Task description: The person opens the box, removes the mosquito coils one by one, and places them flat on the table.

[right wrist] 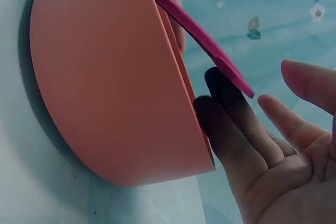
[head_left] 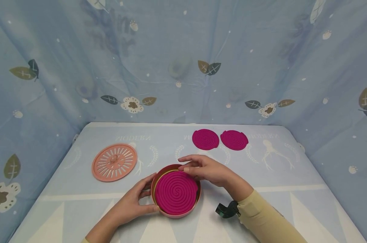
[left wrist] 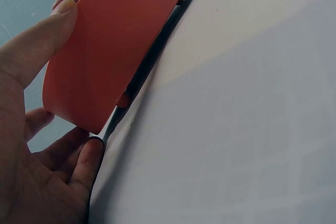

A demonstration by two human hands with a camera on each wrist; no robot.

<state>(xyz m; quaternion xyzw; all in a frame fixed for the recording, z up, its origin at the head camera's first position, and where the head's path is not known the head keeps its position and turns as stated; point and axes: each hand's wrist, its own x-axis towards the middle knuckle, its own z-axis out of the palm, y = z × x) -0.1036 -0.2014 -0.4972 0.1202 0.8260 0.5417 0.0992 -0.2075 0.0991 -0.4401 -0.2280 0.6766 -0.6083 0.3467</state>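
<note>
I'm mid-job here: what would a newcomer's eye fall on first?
Probably the magenta spiral disc, tilted in the mouth of the round container between the left hand and right hand. Next come two more magenta discs, side by side near the far edge of the table, then the slotted coral disc lying at left.

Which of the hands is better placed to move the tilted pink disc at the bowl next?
Probably the right hand: its fingers are at the raised edge of the disc, while the left hand grips the bowl.
</note>
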